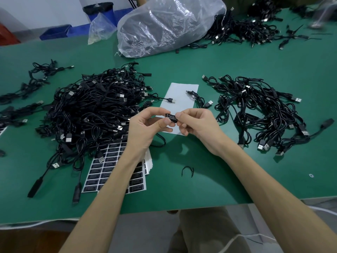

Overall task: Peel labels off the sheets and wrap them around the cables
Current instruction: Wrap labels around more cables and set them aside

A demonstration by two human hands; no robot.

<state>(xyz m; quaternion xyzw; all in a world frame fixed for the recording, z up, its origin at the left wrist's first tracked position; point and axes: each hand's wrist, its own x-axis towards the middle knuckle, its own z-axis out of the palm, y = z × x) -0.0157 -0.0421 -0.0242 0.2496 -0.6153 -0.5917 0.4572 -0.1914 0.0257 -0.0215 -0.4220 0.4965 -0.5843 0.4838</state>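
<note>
Big cable heap [94,110] walls off left, second heap [260,114] right — lane between runs over white sheet [182,88]. Plastic bag [164,24] shuts far side. Open table [182,189] near edge, right of label sheets [113,172]

A black label [173,119] with white print sits on a black cable [167,115], pinched between the left hand [145,128] and the right hand [197,125] above the bench's middle. A stack of label sheets [113,168], rows of black labels on white backing, lies near the front edge, partly under 1 large heap of black USB cables [94,108]. A smaller heap [259,110] lies right; a blank white sheet [179,94] lies between the 2.
</note>
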